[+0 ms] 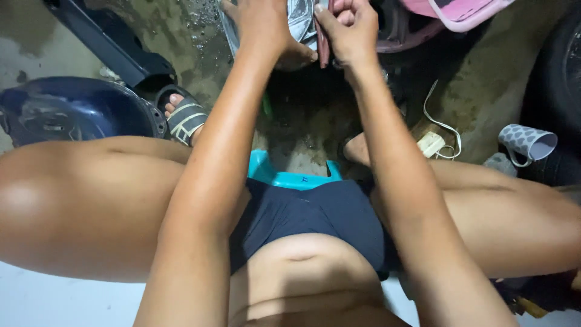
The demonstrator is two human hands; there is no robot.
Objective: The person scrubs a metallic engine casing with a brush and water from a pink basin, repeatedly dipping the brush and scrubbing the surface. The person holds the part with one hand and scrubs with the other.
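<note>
Nearest the camera, dark cloth shorts [315, 221] cover the lap, and under them shows the smooth turquoise plastic rim of a low stool [284, 175]. Both bare forearms run up and away from here over wet, gritty concrete floor [484, 91].

To the left, one foot sits in a strapped sandal [184, 118], just beside a rounded, glossy dark blue plastic shell [72, 109]. A long, flat black panel [109, 42] lies beyond it. To the right, a small white charger [431, 144] with a thin looping cord rests on the floor, and a patterned grey cup [528, 142] lies tipped on its side near a black rubber tyre [566, 66].

Farther up, the left hand [266, 27] lies flat with its fingers spread over a shiny, crinkled silver part [301, 18], pressing on it. The right hand [346, 30] is curled into a tight fist around a slim dark red handle [323, 42], probably a tool, though its working end is hidden. The silver part sits at the top edge, between the two hands and partly cut off. Behind it, a pink plastic piece [463, 12] with a pale rim juts in.
</note>
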